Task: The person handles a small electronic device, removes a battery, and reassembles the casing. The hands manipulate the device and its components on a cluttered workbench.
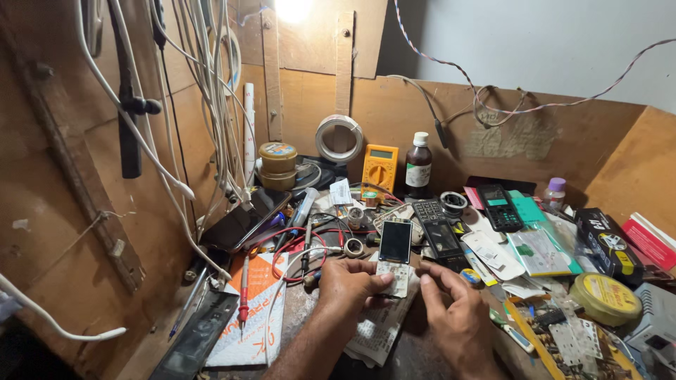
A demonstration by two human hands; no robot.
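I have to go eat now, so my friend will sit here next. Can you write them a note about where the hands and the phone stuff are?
Left hand: grips the lower part of an opened phone, screen up, over the newspaper.
Right hand: open, empty, just right of the phone, not touching it.
Nearby: red probe on the left, yellow multimeter against the back wall, tape roll on the right.
Done: the phone looks stripped of its casing. Left: reassembly; it is not closed up.

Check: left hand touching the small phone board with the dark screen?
Touching. The head view shows the left hand with its fingers wrapped on the lower part of the phone board.
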